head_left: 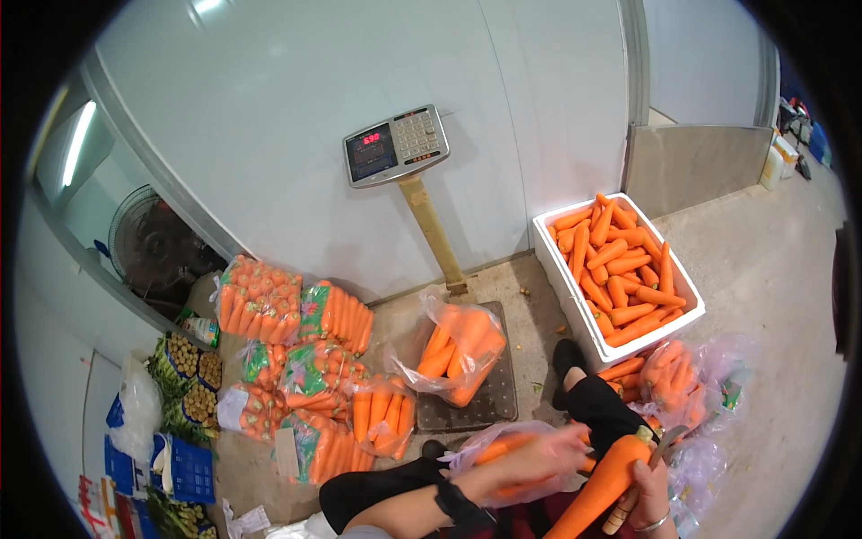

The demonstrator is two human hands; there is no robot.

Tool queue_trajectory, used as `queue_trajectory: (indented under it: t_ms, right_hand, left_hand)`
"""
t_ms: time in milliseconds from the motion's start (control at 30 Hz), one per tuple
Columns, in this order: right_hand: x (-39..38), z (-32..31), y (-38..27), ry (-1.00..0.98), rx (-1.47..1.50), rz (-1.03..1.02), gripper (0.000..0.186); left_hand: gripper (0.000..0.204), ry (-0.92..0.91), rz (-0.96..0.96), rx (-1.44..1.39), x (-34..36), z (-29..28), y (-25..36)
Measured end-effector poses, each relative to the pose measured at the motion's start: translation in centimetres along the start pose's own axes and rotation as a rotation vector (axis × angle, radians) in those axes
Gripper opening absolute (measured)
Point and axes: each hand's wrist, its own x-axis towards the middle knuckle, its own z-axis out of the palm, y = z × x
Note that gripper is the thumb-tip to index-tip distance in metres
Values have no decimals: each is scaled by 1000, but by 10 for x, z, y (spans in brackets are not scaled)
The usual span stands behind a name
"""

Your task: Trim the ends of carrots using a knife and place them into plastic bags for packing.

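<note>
My right hand (653, 496) is closed round a large carrot (600, 485) and a knife with a wooden handle (620, 514); the knife's curved blade (667, 444) sticks up beyond the hand. The carrot is tilted, its cut top end up. My left hand (558, 451) is smeared by motion over a clear plastic bag of carrots (505, 446) between my legs, so how its fingers lie does not show. Ahead, an open clear bag of carrots (460, 350) rests on the scale platform (489, 395).
The scale's lit display (370, 144) stands on a post by the wall. Filled carrot bags (328, 377) are piled at the left. A white foam box (575, 292) of loose carrots stands at the right, with more plastic bags (718, 377) nearer. Blue crates (189, 472) stand far left.
</note>
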Motion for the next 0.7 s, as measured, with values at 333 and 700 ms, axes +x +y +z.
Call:
queue_trajectory:
  t_ms: [333,700]
  right_hand:
    - [-46,-65,-44,9,-439,111,52]
    - [-63,-82,-9,151,-138,277,55]
  left_hand:
    - [49,-23,-7,-301,-46,85,-18]
    - [69,151,359,440,-55,71,11]
